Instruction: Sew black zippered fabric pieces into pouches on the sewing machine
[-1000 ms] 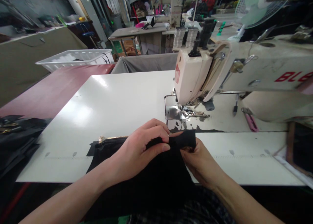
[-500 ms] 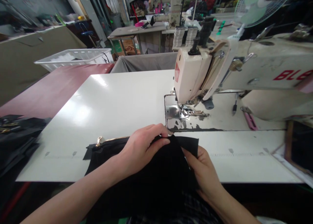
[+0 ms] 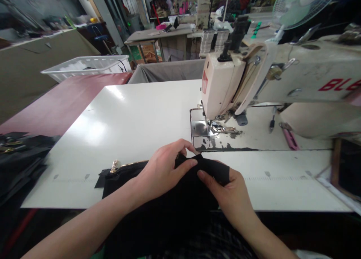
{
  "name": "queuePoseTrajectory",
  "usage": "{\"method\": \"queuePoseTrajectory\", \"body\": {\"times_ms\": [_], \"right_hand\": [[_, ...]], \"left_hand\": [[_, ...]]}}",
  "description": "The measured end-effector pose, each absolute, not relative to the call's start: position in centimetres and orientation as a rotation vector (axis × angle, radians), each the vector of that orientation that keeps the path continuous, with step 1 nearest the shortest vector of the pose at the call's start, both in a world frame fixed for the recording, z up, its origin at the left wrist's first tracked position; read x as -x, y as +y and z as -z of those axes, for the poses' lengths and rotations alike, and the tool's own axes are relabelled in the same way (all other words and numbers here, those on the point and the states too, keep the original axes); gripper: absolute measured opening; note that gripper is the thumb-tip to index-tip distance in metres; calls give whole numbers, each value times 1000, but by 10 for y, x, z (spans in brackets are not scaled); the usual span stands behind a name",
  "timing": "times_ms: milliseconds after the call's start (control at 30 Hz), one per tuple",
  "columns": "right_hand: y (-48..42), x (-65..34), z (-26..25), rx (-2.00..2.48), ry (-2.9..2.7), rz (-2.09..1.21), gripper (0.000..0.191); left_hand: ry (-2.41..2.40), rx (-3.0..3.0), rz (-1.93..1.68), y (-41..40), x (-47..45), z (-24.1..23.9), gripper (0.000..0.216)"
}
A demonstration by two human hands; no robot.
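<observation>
A black fabric piece (image 3: 180, 202) with a gold zipper (image 3: 132, 164) hangs over the front edge of the white table (image 3: 135, 119). At the zipper's left end sits its metal pull (image 3: 114, 165). My left hand (image 3: 166, 168) pinches the fabric's upper edge between thumb and fingers. Close beside it, my right hand (image 3: 228, 187) grips the right corner of the same fabric, its thumb lying on top. Just beyond the hands stands the sewing machine (image 3: 222, 78), its presser foot (image 3: 217, 127) apart from the fabric.
Pink-handled snippers (image 3: 290, 138) and a small dark tool (image 3: 272, 121) lie on the machine bed. Dark zippered pieces (image 3: 22, 161) are piled at the left. A white basket (image 3: 87, 67) stands behind the reddish surface (image 3: 59, 104). A fan (image 3: 301, 6) is at the back right.
My right thumb has come up over the fabric, closer to my left hand. The right part of the fabric is now folded and bunched between the hands.
</observation>
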State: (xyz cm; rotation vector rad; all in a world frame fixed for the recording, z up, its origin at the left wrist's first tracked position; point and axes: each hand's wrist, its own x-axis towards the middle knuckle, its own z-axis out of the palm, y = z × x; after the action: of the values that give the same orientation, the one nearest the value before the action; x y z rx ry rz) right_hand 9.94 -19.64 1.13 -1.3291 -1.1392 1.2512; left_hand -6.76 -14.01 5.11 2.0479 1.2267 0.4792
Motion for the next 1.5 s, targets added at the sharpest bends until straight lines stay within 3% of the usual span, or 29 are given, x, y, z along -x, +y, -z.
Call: {"method": "queuePoseTrajectory", "body": {"times_ms": [167,333,500,567,667,733,967,1500], "right_hand": [[-197,-96,-3,1391,-1116,-1253,18],[-196,-84,4,1328,-1084,-1301,25],[-191,-118,6,1308,-1104,-1549,34],[-184,-144,3,1526,-1402,-1210,27],[-171,-174,-3,1534,-1853,-252,19],[-163,-181,-2,1337,-2155,-56,24],[-156,-176,19,1317,-2479,-200,42],[-156,-176,17,1391,-2465,-260,48]], "left_hand": [[1258,-2093,-378,-134,70,-52,12],[875,-2262,-183,-87,71,-62,9],[740,-2318,-59,-41,42,-33,10],[815,-2328,-81,-36,26,-17,8],[881,-2334,-136,-36,8,-4,7],[924,-2350,-161,-37,2,-3,7],[931,-2415,-214,-38,1,0,8],[964,-2415,-424,-46,2,6,7]]}}
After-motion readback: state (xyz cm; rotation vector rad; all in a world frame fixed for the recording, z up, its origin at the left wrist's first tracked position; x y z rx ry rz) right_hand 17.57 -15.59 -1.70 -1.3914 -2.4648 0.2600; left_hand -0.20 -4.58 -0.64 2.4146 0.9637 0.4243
